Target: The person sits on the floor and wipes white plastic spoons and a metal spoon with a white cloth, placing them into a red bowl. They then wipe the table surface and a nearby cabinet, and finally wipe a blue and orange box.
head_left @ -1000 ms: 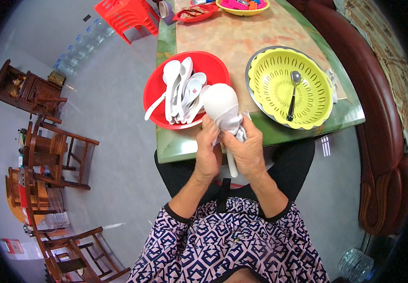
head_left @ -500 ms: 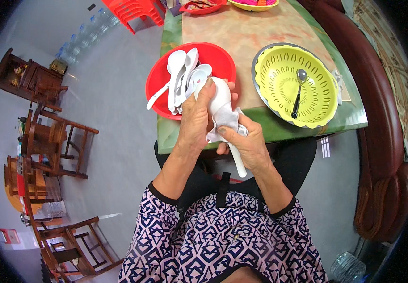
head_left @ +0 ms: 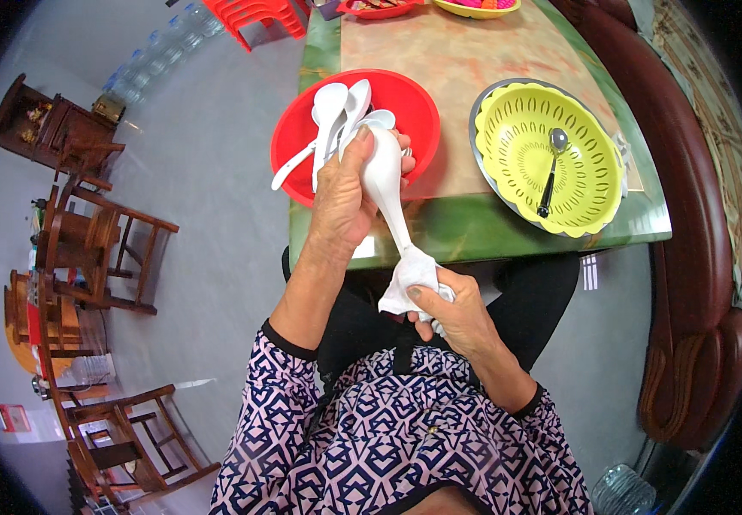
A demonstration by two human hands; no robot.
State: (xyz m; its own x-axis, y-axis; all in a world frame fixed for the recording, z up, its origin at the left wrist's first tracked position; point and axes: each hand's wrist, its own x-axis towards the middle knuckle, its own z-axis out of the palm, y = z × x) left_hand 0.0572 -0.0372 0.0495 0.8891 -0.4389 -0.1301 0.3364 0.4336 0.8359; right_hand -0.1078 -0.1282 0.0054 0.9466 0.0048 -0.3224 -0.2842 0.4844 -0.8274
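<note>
My left hand [head_left: 344,193] grips a large white ladle [head_left: 382,172] by its bowl, over the near edge of a red basin [head_left: 418,99]. Wrapped about the end of the ladle's handle is a white cloth [head_left: 412,276], which my right hand [head_left: 455,307] pinches around it. Several white spoons [head_left: 330,105] lie in the basin behind my left hand, partly hidden by it. To the right, a yellow slotted basket [head_left: 508,184] sits in a grey bowl [head_left: 476,163], and one spoon with a black handle [head_left: 549,182] rests inside the basket.
The basin and basket stand on a green-edged, marble-look table [head_left: 457,236]. At its far end are a red dish [head_left: 379,9] and a yellow dish [head_left: 478,9]. A brown leather sofa [head_left: 688,257] runs along the right; wooden chairs [head_left: 100,249] and red stools [head_left: 259,19] stand left.
My right hand has slid the cloth down the handle toward me, from near the ladle's bowl to the handle's end. My left hand still holds the bowl, slightly further left.
</note>
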